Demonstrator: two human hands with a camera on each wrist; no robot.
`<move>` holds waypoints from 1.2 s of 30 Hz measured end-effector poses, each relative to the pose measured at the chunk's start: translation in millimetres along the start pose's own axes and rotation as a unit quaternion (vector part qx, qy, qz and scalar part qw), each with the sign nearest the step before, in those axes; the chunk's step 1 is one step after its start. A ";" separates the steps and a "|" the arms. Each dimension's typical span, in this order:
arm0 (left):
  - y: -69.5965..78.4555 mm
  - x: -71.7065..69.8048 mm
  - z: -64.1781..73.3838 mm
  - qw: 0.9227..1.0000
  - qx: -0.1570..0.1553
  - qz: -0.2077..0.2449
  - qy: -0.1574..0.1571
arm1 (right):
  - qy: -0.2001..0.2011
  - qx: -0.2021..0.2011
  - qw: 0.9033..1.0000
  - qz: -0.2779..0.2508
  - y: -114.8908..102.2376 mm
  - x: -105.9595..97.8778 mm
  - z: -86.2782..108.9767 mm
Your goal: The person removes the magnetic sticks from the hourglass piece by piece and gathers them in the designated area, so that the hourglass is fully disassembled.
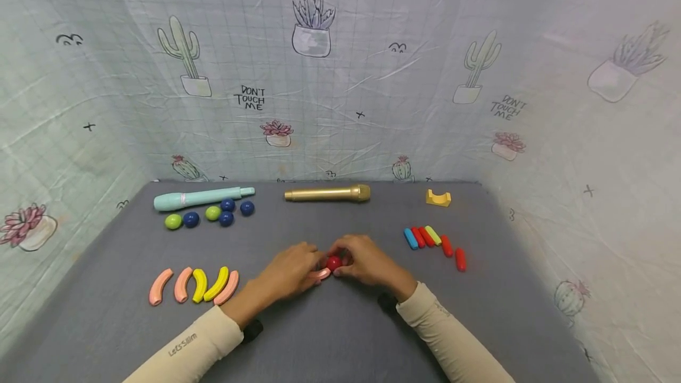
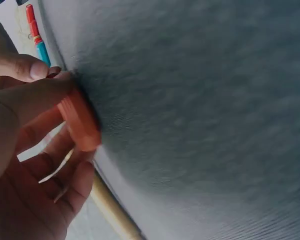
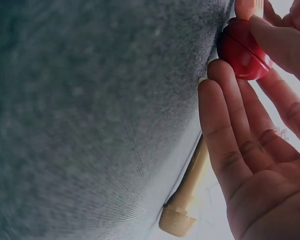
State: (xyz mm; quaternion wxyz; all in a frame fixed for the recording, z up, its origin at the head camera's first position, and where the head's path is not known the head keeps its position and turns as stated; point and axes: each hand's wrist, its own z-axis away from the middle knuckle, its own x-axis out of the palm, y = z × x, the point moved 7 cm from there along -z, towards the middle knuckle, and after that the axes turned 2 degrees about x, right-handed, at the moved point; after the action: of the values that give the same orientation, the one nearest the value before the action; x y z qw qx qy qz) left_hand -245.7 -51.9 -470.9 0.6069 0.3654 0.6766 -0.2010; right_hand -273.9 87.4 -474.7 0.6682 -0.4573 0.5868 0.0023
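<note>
Near the middle of the grey cloth, my left hand [image 1: 289,269] pinches a pink curved piece [image 1: 320,275] between thumb and fingers. Just right of it, my right hand [image 1: 367,260] grips a glossy red ball [image 1: 334,263] with its thumb and fingertips. The ball has a thin groove around it in the right wrist view, where an end of the pink piece [image 3: 247,8] meets its top; whether the two are joined I cannot tell. Through the left wrist camera, the curved piece [image 2: 82,125] looks orange and ridged, partly covered by my fingers.
Pink and yellow curved pieces [image 1: 199,285] lie at left. Behind them are blue and green balls [image 1: 213,213] and a mint microphone-shaped handle [image 1: 202,197]. A gold microphone [image 1: 324,194] lies at the back; short coloured sticks [image 1: 447,246] and a yellow cradle [image 1: 438,198] are at right.
</note>
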 end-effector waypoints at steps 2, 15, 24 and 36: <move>-0.7 1.3 4.2 1.000 -0.005 0.009 0.004 | 0.000 0.002 1.000 0.000 0.1 0.7 -0.5; -45.5 -13.8 74.4 0.987 -0.149 0.057 0.004 | 0.033 0.061 0.997 -0.033 -2.9 3.3 -39.9; -51.9 -29.2 102.1 0.983 -0.184 0.023 0.005 | 0.077 0.152 0.974 -0.148 -12.1 32.6 -119.5; -68.7 -33.7 132.5 0.975 -0.221 0.016 0.026 | 0.114 0.235 0.950 -0.171 -31.6 63.6 -175.9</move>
State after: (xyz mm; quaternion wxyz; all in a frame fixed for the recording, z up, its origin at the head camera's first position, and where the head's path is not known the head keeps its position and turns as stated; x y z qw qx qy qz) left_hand -207.2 -199.9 -474.3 0.6580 0.2384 0.7138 -0.0272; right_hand -374.6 -72.9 -486.7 0.6758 -0.3780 0.5562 -0.3018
